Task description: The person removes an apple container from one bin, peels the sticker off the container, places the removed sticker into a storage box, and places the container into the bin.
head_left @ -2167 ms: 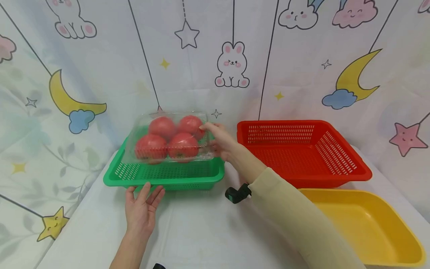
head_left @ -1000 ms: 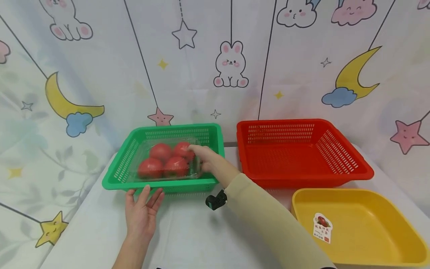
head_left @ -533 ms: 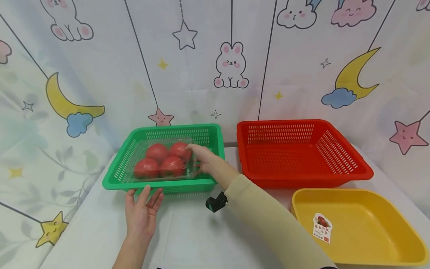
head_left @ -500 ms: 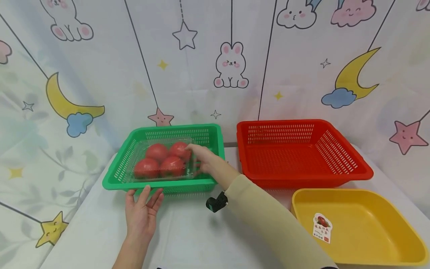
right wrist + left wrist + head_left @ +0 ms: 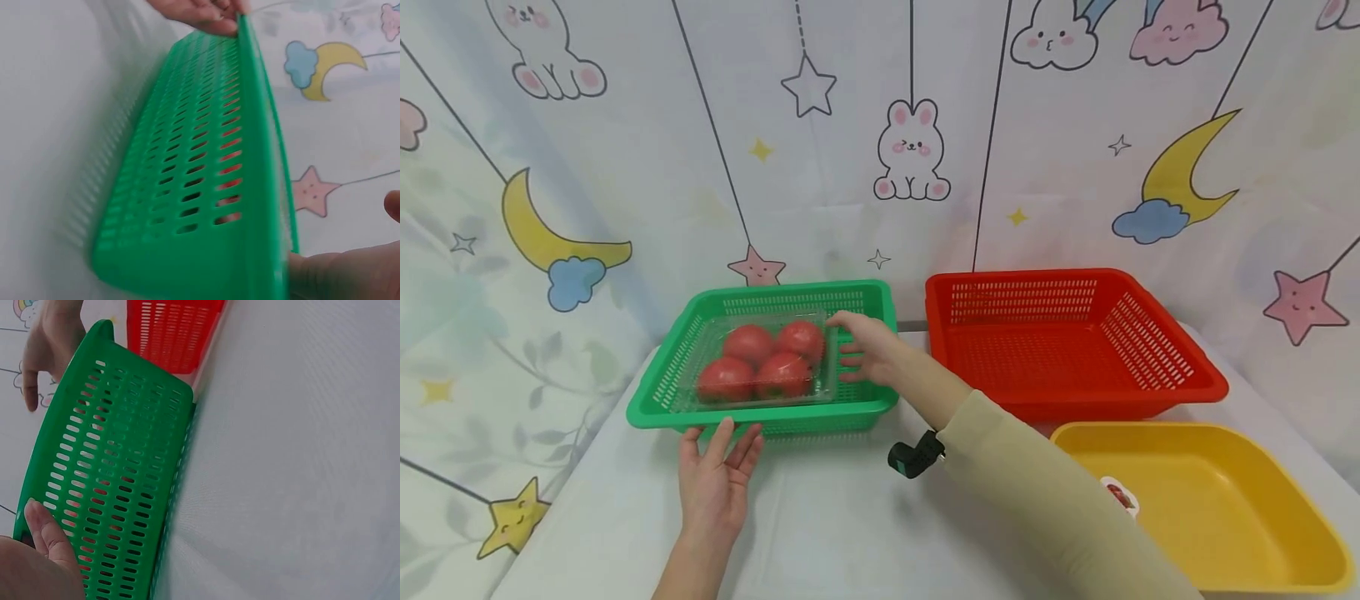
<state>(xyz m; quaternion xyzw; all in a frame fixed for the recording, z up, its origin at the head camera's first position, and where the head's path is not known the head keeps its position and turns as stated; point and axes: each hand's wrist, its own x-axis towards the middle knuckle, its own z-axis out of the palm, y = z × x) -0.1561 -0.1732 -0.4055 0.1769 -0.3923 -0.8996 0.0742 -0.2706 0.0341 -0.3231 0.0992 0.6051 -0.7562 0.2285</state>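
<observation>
A clear plastic box (image 5: 823, 392) with several red apples (image 5: 785, 374) lies inside the green basket (image 5: 662, 412), towards its left. My right hand (image 5: 880, 354) hangs over the basket's right end with fingers spread, just apart from the box and holding nothing. In the left wrist view that right hand (image 5: 53, 340) shows beyond the basket's far rim. My left hand (image 5: 715, 483) touches the basket's front rim, its fingers mostly straight. Part of its grip side is hidden by the rim. The right wrist view shows the green basket (image 5: 187, 156) from its outer side.
A red basket (image 5: 1075, 408) stands on the right at the back. In front of it is a yellow tray (image 5: 1195, 492) with a small apple-printed label (image 5: 1122, 496). A patterned cloth (image 5: 820, 208) hangs behind the white table (image 5: 820, 517).
The box of apples went down into the green basket in my right hand. That hand has since let go and drawn slightly right. My left hand stays at the rim.
</observation>
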